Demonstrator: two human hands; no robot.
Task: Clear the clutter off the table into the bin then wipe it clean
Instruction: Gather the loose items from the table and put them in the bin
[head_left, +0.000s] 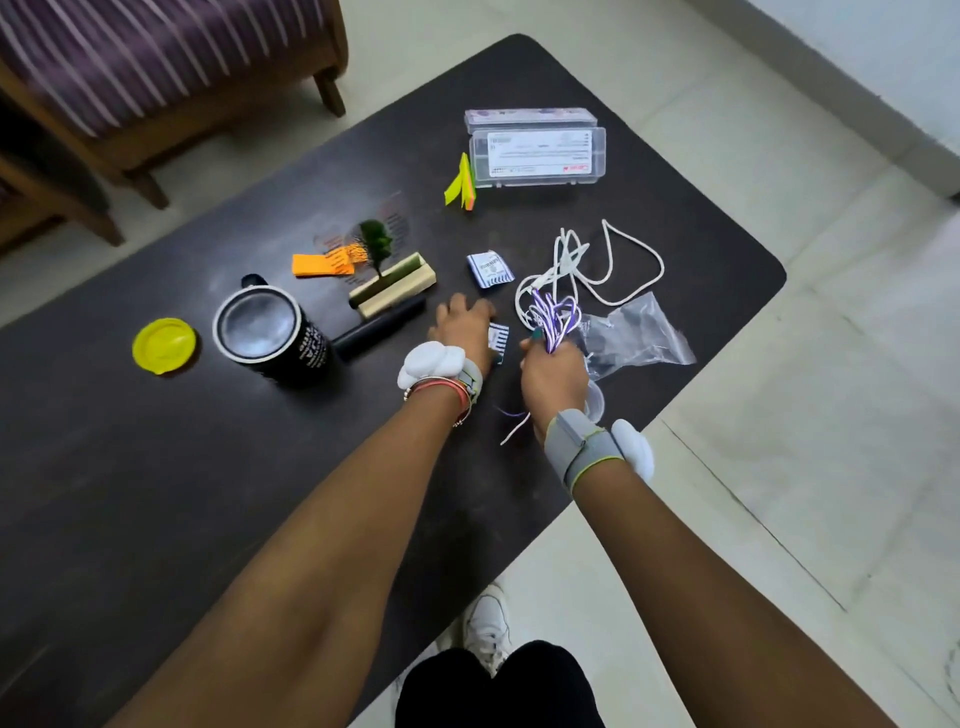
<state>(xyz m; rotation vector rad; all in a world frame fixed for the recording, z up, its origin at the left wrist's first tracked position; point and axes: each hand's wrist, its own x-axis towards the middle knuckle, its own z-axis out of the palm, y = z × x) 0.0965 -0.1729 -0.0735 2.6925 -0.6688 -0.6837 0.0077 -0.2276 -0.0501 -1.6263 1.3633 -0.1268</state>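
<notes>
Black-trousered knees (498, 686) and a white shoe (485, 629) show at 6 o'clock, beside the dark table (156, 467). On it, the right hand (553, 371) is clenched round a bundle of purple-and-white cords (550, 317), with white rope (597, 260) tangled at its 12 o'clock and a clear plastic bag (639, 332) at its 2 o'clock. The left hand (462, 327) lies with fingers spread and loose, touching a striped packet (500, 338); a second packet (491, 267) sits at its 1 o'clock. At its 9 o'clock lie a black marker (379, 325), black mug (270, 332) and yellow lid (164, 345). A wooden stand (392, 286) and orange slips (322, 265) lie at its 11 o'clock, with sticky notes (462, 182) and a clear box (535, 148) at 12 o'clock.
</notes>
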